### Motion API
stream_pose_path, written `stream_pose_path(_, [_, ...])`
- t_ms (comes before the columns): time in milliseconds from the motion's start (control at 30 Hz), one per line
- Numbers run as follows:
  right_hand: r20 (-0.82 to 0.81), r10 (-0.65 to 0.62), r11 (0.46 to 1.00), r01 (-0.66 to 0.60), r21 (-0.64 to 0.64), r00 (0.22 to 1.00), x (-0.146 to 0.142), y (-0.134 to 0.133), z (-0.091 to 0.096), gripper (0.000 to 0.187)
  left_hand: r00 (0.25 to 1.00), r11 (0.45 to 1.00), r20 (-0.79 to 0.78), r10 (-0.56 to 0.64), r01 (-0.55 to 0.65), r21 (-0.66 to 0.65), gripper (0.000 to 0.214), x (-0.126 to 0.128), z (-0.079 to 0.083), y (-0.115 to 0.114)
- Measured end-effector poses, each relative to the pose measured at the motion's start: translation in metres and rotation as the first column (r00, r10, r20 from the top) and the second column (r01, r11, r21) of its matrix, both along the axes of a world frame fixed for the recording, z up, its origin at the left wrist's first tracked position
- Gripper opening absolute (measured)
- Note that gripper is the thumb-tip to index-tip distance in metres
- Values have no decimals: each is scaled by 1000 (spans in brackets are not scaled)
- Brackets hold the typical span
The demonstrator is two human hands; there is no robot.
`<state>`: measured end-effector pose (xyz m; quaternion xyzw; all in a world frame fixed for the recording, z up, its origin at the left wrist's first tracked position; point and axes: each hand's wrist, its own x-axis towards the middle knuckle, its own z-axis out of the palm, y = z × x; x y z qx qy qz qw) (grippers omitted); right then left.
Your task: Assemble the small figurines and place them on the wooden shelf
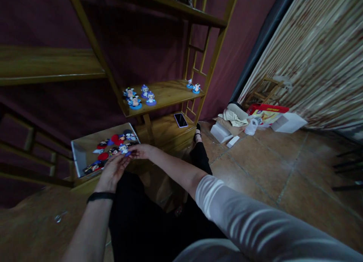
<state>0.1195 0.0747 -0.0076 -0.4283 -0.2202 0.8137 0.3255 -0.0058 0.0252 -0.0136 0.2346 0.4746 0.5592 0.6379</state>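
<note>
A small white-and-purple figurine (123, 148) is held up over the near edge of an open box. My right hand (139, 151) pinches it from the right, fingers closed at its purple base. From below and left, my left hand (115, 166) has its fingers curled against the same figurine; the exact contact is partly hidden. Inside the cardboard box (79, 156) lie several figurines with red, black and blue parts. On the shelf board (170, 91) stand purple-based figurines (151, 98) and blue-based figurines (134, 102) at the left, with two more blue-based ones (196, 88) at the right end.
A phone (180, 120) lies on the lower wooden ledge. Upright shelf posts (217, 53) frame the display. On the tiled floor at right sit white boxes (289, 122), a red package (266, 112) and a cloth (234, 116), near a striped curtain (320, 53).
</note>
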Motion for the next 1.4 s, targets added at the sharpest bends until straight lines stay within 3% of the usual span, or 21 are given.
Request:
stream_pose_path(367, [36, -92, 994, 94, -55, 995, -5, -9, 15, 11, 996, 997, 72, -45, 40, 62, 16, -10, -9, 6])
stream_pose_path(767, [45, -153, 988, 154, -24, 987, -6, -14, 11, 10, 995, 1000, 97, -3, 3, 2, 18, -4, 2, 0])
stream_pose_path(867, [52, -150, 988, 148, 36, 987, -7, -14, 7, 14, 994, 1000, 106, -10, 9, 7, 18, -3, 3, -2])
stream_pose_path(1000, [216, -170, 957, 109, 270, 961, -9, -15, 4, 13, 992, 998, 114, -46, 41, 45, 20, -4, 1, -3])
stream_pose_path(1100, [395, -192, 853, -46, 520, 898, -7, -19, 6, 13, 989, 996, 137, -64, 54, 75, 22, -5, -2, -3])
stream_pose_path(1200, [602, -293, 607, -342, 717, 743, 1, -28, 14, 20, 986, 997, 162, -49, 38, 69, 26, -5, -3, -3])
stream_pose_path(1267, [707, -383, 425, -566, 707, 595, 8, -37, 22, 26, 985, 998, 166, -42, 33, 54, 29, -5, -3, -4])
stream_pose_path(1400, [768, -555, 171, -860, 480, 318, 18, -54, 39, 31, 988, 997, 146, -53, 44, 67, 33, -5, -2, -6])
